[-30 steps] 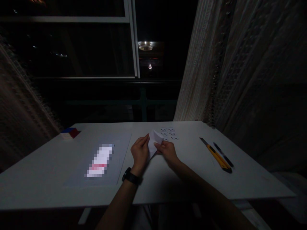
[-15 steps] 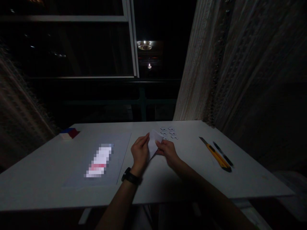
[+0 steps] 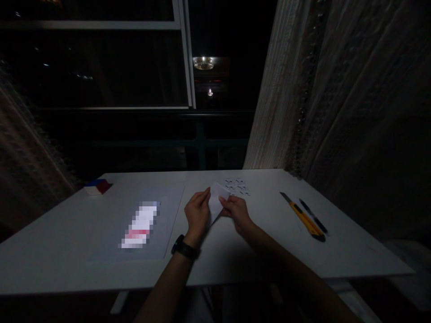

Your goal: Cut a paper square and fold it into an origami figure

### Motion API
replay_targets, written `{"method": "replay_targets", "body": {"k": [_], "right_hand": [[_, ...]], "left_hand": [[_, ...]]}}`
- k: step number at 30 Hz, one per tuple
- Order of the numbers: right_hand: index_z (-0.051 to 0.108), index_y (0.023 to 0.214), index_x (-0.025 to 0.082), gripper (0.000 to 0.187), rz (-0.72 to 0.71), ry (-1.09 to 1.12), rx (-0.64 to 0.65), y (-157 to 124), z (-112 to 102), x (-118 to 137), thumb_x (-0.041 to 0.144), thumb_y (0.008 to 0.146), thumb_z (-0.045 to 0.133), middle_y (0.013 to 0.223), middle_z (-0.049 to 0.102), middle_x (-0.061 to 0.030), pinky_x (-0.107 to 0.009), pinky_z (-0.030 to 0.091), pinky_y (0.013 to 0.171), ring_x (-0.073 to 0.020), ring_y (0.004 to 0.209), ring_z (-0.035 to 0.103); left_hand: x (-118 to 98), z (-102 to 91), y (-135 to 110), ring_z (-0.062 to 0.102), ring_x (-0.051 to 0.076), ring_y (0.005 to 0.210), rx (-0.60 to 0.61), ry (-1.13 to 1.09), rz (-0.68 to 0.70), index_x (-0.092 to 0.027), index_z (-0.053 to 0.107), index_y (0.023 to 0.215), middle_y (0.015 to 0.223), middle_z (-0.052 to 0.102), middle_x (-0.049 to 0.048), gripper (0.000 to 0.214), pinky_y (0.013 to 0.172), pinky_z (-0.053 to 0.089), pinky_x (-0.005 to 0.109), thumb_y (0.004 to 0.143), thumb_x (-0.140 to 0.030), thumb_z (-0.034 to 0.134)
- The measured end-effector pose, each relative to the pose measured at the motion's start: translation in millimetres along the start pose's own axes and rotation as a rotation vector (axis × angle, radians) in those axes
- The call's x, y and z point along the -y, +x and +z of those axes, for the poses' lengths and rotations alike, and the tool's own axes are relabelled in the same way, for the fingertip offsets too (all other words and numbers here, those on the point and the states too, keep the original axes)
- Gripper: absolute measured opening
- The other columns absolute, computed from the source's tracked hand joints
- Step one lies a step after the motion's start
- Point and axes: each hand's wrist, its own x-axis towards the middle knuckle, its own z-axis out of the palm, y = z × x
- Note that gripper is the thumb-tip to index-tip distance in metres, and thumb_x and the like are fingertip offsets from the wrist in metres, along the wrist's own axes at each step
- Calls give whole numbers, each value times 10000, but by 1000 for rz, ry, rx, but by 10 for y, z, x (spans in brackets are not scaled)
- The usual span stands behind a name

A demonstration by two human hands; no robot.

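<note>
Holding white paper (image 3: 215, 204) over table (image 3: 353, 251), left hand (image 3: 197, 211) on 9 o'clock edge, right hand (image 3: 237, 211) on 3, thumb on top. Wearing black watch (image 3: 183, 247) on left wrist, 7 o'clock. Clocking from paper: seeing small marked pieces (image 3: 241, 187) at 2; yellow knife (image 3: 305, 220) at 3, blade pointing to 11, just beside pen (image 3: 313, 216); pixelated bright screen (image 3: 140, 225) on sheet (image 3: 171, 211) between 8 and 9; coloured block (image 3: 97, 187) at 9.

Left wrist (image 3: 191, 239): wears one black watch (image 3: 186, 249) with dark band
Left hand (image 3: 197, 211), left forearm (image 3: 165, 287): bare
Right hand (image 3: 237, 211), right forearm (image 3: 286, 262): also bare
</note>
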Motion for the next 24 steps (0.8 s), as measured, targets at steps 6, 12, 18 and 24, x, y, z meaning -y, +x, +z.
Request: {"method": "replay_targets", "body": {"k": [6, 12, 18, 24], "right_hand": [[525, 525, 127, 331, 20, 6, -38, 23, -24, 8, 367, 499, 753, 522, 605, -20, -299, 524, 536, -141, 494, 585], [481, 496, 140, 346, 36, 28, -52, 47, -61, 29, 341, 490, 762, 505, 594, -18, -298, 521, 504, -135, 468, 570], [488, 524, 145, 345, 41, 19, -37, 35, -62, 59, 379, 520, 742, 499, 591, -16, -278, 512, 471, -128, 443, 560], [449, 499, 158, 345, 50, 42, -71, 46, -54, 53, 320, 495, 753, 485, 570, 5, -291, 525, 481, -127, 450, 559]], "left_hand": [[25, 13, -7, 604, 158, 805, 6, -57, -63, -226, 670, 955, 869, 668, 36, 234, 738, 455, 272, 770, -281, 538], [109, 57, 18, 623, 196, 838, 44, -287, -223, -171, 669, 960, 926, 682, 82, 287, 763, 474, 312, 720, -309, 592], [153, 72, 40, 627, 216, 865, 65, -355, -305, -156, 667, 961, 944, 678, 90, 317, 772, 487, 328, 687, -309, 624], [151, 56, 25, 625, 217, 878, 57, -277, -270, -173, 669, 957, 954, 675, 85, 298, 786, 480, 334, 702, -314, 609]]}}
